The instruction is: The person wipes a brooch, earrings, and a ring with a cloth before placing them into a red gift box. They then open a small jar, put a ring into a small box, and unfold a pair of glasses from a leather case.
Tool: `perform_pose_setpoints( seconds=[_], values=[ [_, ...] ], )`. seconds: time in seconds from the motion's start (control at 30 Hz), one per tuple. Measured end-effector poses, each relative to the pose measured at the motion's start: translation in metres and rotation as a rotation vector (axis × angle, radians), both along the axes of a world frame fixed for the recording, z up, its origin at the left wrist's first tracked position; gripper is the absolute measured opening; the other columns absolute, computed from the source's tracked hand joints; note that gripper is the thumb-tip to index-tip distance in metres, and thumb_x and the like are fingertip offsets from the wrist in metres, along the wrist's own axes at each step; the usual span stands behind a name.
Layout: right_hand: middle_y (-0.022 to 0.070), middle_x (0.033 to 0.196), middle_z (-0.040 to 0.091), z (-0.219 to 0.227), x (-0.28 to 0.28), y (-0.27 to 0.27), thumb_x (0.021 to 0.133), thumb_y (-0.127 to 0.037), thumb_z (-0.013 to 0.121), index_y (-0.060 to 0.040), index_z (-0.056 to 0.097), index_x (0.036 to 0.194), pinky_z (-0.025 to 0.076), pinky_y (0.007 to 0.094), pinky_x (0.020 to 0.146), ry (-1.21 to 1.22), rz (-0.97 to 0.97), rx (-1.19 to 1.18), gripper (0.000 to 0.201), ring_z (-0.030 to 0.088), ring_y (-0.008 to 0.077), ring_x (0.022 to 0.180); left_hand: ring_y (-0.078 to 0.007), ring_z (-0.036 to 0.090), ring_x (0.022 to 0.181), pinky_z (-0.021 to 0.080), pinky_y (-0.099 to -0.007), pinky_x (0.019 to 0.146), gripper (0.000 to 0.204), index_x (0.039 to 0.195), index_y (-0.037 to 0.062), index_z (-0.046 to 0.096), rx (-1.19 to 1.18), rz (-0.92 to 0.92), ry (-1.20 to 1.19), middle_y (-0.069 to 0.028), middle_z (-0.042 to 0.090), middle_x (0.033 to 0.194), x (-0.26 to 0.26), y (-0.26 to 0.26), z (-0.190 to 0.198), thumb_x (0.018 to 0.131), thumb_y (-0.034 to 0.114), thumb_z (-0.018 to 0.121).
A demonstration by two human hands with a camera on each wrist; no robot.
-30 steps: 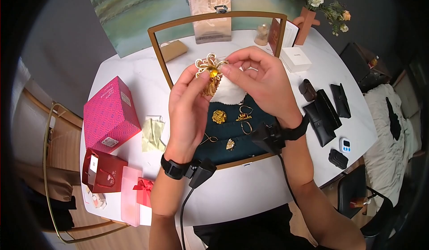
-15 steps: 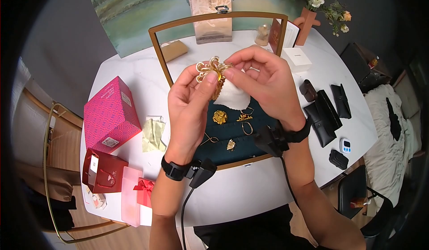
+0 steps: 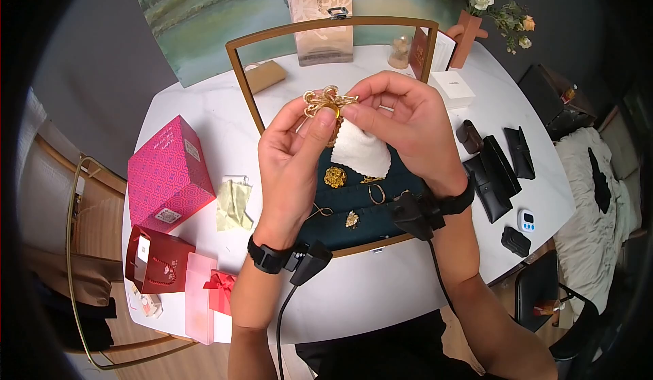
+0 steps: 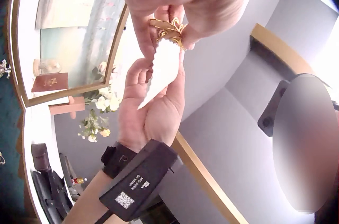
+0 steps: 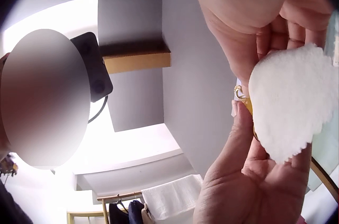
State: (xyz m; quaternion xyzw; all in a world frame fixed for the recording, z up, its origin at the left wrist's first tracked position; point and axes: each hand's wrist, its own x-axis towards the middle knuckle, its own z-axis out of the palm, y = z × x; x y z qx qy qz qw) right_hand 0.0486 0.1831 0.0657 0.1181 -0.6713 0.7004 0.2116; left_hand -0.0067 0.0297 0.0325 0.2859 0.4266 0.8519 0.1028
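Above the open display case, a gold looped brooch (image 3: pixel 325 100) with a yellow stone is held up between both hands. My left hand (image 3: pixel 294 156) pinches it from the left, thumb over the stone. My right hand (image 3: pixel 411 125) pinches its right side, and a white cloth (image 3: pixel 360 150) hangs below those fingers. The left wrist view has the brooch (image 4: pixel 170 29) above the cloth (image 4: pixel 163 70); in the right wrist view the cloth (image 5: pixel 291 99) hides most of it. On the dark green lining (image 3: pixel 326 234) lie a gold flower piece (image 3: pixel 335 177), a hoop (image 3: pixel 376 194) and a small ornament (image 3: pixel 352 219).
A pink patterned box (image 3: pixel 170 173), a red bag (image 3: pixel 158 261) and a pale green cloth (image 3: pixel 234 204) are on the left. To the right lie black cases (image 3: pixel 491 179), a white box (image 3: pixel 451 89) and a small white device (image 3: pixel 526 221). The wooden-framed lid (image 3: pixel 333 22) stands raised behind.
The brooch has turned from facing the head camera to a more edge-on tilt, and shifted slightly right. The white cloth has swung down and right, covering more of the case.
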Motion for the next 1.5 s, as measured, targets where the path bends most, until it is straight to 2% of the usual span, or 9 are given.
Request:
perform_pose_setpoints(
  seconds=[0.43, 0.67, 0.73, 0.9, 1.0, 1.07, 1.2, 1.27, 1.5],
  values=[
    [0.0008, 0.091, 0.062, -0.006, -0.005, 0.000, 0.084, -0.009, 0.077, 0.0024, 0.065, 0.105, 0.048, 0.0184, 0.071, -0.049, -0.052, 0.027, 0.027, 0.056, 0.0034, 0.083, -0.0108, 0.062, 0.101, 0.049, -0.0259, 0.089, 0.030, 0.121, -0.0026, 0.058, 0.023, -0.093, -0.114, -0.0077, 0.066, 0.111, -0.004, 0.000, 0.001, 0.098, 0.015, 0.062],
    [0.0014, 0.099, 0.056, -0.003, -0.005, 0.011, 0.084, -0.003, 0.075, 0.0005, 0.063, 0.111, 0.047, 0.0195, 0.078, 0.139, -0.254, 0.010, 0.030, 0.055, 0.0057, 0.095, -0.0171, 0.067, 0.092, 0.057, -0.0318, 0.085, 0.026, 0.114, -0.0016, 0.060, 0.099, -0.218, -0.265, -0.0096, 0.068, 0.100, -0.011, -0.002, 0.000, 0.101, 0.021, 0.055],
    [0.0022, 0.100, 0.056, 0.000, -0.004, 0.009, 0.085, 0.003, 0.069, 0.0023, 0.060, 0.113, 0.049, 0.0231, 0.082, 0.319, -0.261, -0.209, 0.029, 0.056, 0.0079, 0.096, -0.0179, 0.068, 0.090, 0.058, -0.0329, 0.085, 0.025, 0.112, -0.0013, 0.060, 0.098, -0.218, -0.247, -0.0102, 0.068, 0.099, -0.011, 0.000, -0.001, 0.101, 0.021, 0.056],
    [0.0069, 0.114, 0.055, 0.000, -0.003, 0.005, 0.086, 0.009, 0.065, 0.0067, 0.057, 0.117, 0.050, 0.0267, 0.092, 0.300, -0.179, -0.263, 0.032, 0.056, 0.0125, 0.103, -0.0171, 0.068, 0.091, 0.058, -0.0328, 0.085, 0.026, 0.113, -0.0011, 0.060, 0.044, -0.204, -0.218, -0.0102, 0.069, 0.099, -0.009, 0.003, -0.004, 0.101, 0.021, 0.057],
    [0.0070, 0.117, 0.057, -0.008, -0.011, 0.001, 0.090, 0.003, 0.063, 0.0044, 0.060, 0.121, 0.048, 0.0277, 0.097, 0.354, -0.050, -0.068, 0.032, 0.056, 0.0154, 0.113, -0.0150, 0.068, 0.088, 0.057, -0.0301, 0.081, 0.024, 0.113, -0.0016, 0.060, -0.022, -0.090, -0.193, -0.0094, 0.070, 0.097, -0.004, 0.006, -0.004, 0.098, 0.018, 0.061],
    [0.0072, 0.116, 0.059, -0.013, -0.017, 0.001, 0.091, 0.000, 0.063, 0.0024, 0.064, 0.117, 0.048, 0.0269, 0.096, 0.448, -0.163, 0.284, 0.026, 0.058, 0.0144, 0.110, -0.0140, 0.068, 0.086, 0.056, -0.0282, 0.078, 0.024, 0.113, -0.0021, 0.061, 0.003, -0.116, -0.146, -0.0093, 0.070, 0.097, -0.004, 0.003, -0.007, 0.096, 0.015, 0.064],
    [0.0073, 0.113, 0.060, -0.013, -0.011, -0.002, 0.091, -0.003, 0.065, 0.0014, 0.066, 0.115, 0.049, 0.0258, 0.092, 0.244, -0.013, 0.149, 0.024, 0.059, 0.0124, 0.106, -0.0116, 0.067, 0.080, 0.054, -0.0229, 0.072, 0.024, 0.110, -0.0037, 0.063, -0.023, -0.054, -0.084, -0.0093, 0.071, 0.095, -0.003, -0.003, -0.003, 0.090, 0.007, 0.071],
    [0.0061, 0.105, 0.065, -0.008, -0.005, 0.002, 0.091, -0.006, 0.067, 0.0022, 0.067, 0.110, 0.050, 0.0238, 0.084, 0.166, -0.109, 0.306, 0.021, 0.062, 0.0098, 0.095, -0.0110, 0.067, 0.080, 0.054, -0.0218, 0.071, 0.024, 0.110, -0.0045, 0.064, -0.078, -0.006, -0.024, -0.0096, 0.071, 0.095, 0.001, -0.005, 0.001, 0.089, 0.005, 0.072],
    [0.0036, 0.083, 0.068, -0.017, 0.000, -0.002, 0.091, -0.011, 0.069, 0.0024, 0.068, 0.095, 0.047, 0.0218, 0.068, 0.153, -0.161, 0.247, 0.014, 0.059, 0.0064, 0.074, -0.0081, 0.065, 0.084, 0.052, -0.0205, 0.072, 0.035, 0.117, -0.0081, 0.063, -0.291, 0.108, 0.146, -0.0078, 0.071, 0.096, 0.016, -0.008, 0.008, 0.088, 0.008, 0.075]
  ],
)
